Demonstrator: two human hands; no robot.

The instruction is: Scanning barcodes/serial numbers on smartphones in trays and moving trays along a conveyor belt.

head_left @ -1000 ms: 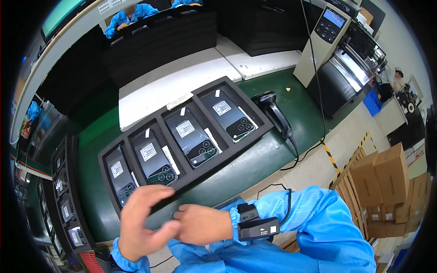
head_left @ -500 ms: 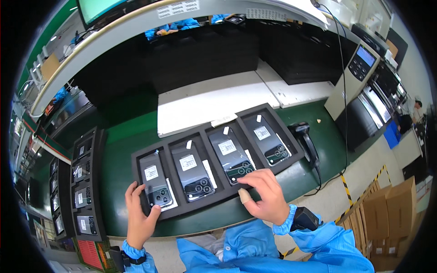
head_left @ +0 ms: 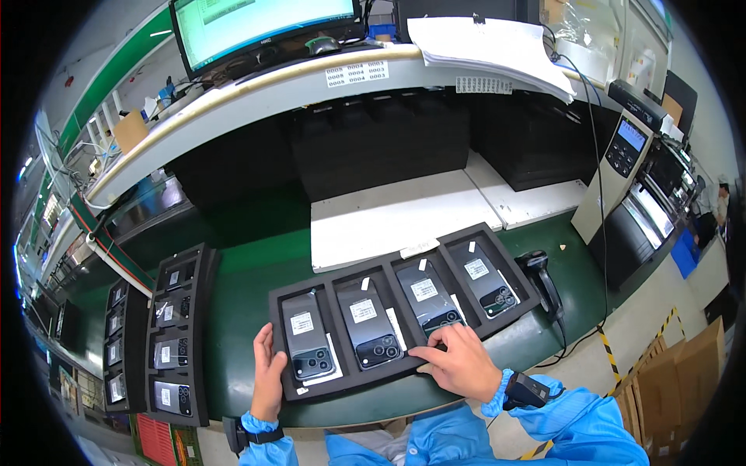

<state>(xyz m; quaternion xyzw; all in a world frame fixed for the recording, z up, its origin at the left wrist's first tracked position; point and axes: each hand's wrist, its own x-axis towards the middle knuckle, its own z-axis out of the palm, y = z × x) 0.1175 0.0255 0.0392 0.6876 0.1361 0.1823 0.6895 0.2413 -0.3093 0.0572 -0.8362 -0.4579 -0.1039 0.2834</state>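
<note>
In front of me a black foam tray (head_left: 373, 380) lies at a slant, with several dark smartphones in its slots, backs up and camera ends toward me. Each phone, like the leftmost phone (head_left: 307, 338), bears a white label, and pale slips show beside some of them. My left hand (head_left: 268, 377) rests against the tray's left edge, fingers extended and thumb apart. At the front rim my right hand (head_left: 462, 363) is curled, index finger over the rim and the beige-covered thumb below it. It partly hides the lower end of the third phone (head_left: 427, 293).
A black handheld scanner (head_left: 542, 283) lies right of the tray on the green bench (head_left: 241, 272). Two more phone trays, one a black tray (head_left: 203, 326), stand at the left. A white board (head_left: 388, 210), dark stacks, a monitor (head_left: 264, 31) and a label printer (head_left: 614, 171) surround the bench.
The view has tipped upward, showing more of the monitor and shelf. My right hand has moved from the third phone's camera end to the front rim, its fingers closing. My left hand stays beside the tray.
</note>
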